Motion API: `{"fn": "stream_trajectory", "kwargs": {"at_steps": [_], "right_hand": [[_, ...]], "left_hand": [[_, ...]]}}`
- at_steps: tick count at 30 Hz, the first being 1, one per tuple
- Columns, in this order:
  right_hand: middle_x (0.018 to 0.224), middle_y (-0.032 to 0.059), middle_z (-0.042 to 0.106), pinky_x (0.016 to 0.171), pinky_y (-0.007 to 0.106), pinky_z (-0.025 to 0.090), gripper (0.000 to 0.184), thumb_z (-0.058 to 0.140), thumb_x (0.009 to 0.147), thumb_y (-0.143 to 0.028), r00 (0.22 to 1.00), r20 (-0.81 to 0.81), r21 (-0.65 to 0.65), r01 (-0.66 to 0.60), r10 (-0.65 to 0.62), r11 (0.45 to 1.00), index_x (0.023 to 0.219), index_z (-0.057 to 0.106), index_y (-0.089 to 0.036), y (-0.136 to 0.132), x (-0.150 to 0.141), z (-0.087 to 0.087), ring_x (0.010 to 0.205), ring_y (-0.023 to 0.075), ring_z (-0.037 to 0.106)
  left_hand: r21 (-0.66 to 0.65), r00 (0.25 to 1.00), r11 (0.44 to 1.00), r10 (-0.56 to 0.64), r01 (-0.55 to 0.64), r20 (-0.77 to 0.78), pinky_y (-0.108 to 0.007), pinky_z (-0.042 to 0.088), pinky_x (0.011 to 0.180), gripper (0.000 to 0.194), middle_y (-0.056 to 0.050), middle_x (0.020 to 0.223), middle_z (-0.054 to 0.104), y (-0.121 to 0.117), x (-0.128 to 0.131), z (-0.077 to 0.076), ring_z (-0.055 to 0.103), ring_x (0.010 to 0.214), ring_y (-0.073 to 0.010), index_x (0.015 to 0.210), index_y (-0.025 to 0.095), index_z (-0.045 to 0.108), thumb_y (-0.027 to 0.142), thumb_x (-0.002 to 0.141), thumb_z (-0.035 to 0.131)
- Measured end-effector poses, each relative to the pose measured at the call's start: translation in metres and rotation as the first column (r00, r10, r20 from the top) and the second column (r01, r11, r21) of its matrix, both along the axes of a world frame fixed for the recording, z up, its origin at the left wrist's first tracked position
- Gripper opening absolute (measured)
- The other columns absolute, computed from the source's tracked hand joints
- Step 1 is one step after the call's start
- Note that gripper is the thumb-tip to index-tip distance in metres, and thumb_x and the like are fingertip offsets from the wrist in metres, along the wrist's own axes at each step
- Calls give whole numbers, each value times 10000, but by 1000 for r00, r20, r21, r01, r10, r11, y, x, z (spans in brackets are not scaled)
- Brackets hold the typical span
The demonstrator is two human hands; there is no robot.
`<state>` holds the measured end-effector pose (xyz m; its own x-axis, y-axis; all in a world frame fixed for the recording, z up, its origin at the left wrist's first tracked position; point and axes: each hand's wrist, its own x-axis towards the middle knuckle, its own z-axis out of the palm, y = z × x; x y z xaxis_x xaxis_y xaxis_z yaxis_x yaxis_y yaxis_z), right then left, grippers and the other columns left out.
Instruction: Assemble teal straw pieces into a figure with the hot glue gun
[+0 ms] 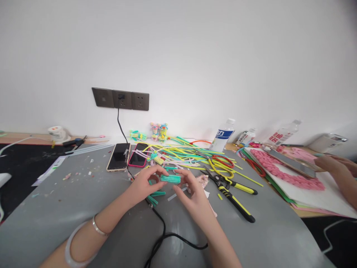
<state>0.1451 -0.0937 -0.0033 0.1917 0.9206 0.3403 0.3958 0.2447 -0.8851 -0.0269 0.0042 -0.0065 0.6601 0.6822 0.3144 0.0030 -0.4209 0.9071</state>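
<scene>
Between both hands, just above the grey table, is a short teal bundle of folded pipe cleaners (170, 179). My left hand (147, 181) pinches its left end with thumb and fingers. At the right end, my right hand (192, 188) has its thumb and fingertips closed around it. Cut teal pipe cleaner pieces (156, 194) lie under and beside my left hand. Behind the hands spreads a loose pile of yellow, teal and lilac pipe cleaners (178, 150). A small pipe cleaner figure (156, 158) rests in the pile.
Right of my hands lie yellow-black pliers (234, 199) and yellow-handled scissors (223, 165). Two phones (118, 158) lie at left. A black cable (161, 223) crosses the table. A bottle (222, 136) stands behind. Another person's hand (334, 165) is at far right, near pink braided yarn (270, 167).
</scene>
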Motion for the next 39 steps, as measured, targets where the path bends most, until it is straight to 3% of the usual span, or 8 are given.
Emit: {"fn": "stream_trajectory", "kwargs": {"at_steps": [5,12,20,29,34,39], "right_hand": [[950,38,673,765,299,474,221,600,889,-276,998,-50,13,-30,31,999,1093,665,-222,2,3,-4,817,188,585],[943,22,680,751,276,466,178,601,865,-185,995,-71,86,-63,70,994,1022,672,-233,2,2,-2,805,171,580],[897,8,674,746,272,448,145,636,843,-181,996,-63,79,-54,59,995,972,673,-234,2,1,-1,804,175,580],[924,25,686,753,292,460,154,626,844,-195,999,-18,66,-39,41,997,986,670,-233,2,3,-4,799,184,583],[1052,75,673,829,360,468,326,621,865,-289,990,66,61,118,-122,991,1186,598,-234,-9,10,-5,888,226,593],[936,70,623,778,371,472,323,588,879,-432,917,174,5,363,-359,932,1118,587,-213,-33,42,-20,824,232,575]], "left_hand": [[45,1000,999,-9,9,-3,-236,511,696,127,-39,940,646,0,0,-1,610,808,-153,963,170,655,162,845,609],[-81,999,996,-33,35,32,-274,547,762,351,-60,1058,648,-3,1,0,641,925,-195,1091,188,627,272,779,763],[-54,999,998,-12,13,30,-273,543,725,230,-51,945,653,-2,0,1,638,828,-180,995,164,666,294,814,724],[-2,997,999,-54,54,50,-249,528,745,178,-48,963,647,-2,-1,-1,626,884,-178,1015,183,679,272,860,682],[4,999,1000,3,-3,43,-249,506,714,186,-52,960,648,0,-1,-2,601,836,-174,992,179,676,308,858,681],[-77,998,995,59,-58,19,-249,504,674,249,-22,854,589,1,-2,-6,548,750,-156,1000,184,670,381,849,690]]}}
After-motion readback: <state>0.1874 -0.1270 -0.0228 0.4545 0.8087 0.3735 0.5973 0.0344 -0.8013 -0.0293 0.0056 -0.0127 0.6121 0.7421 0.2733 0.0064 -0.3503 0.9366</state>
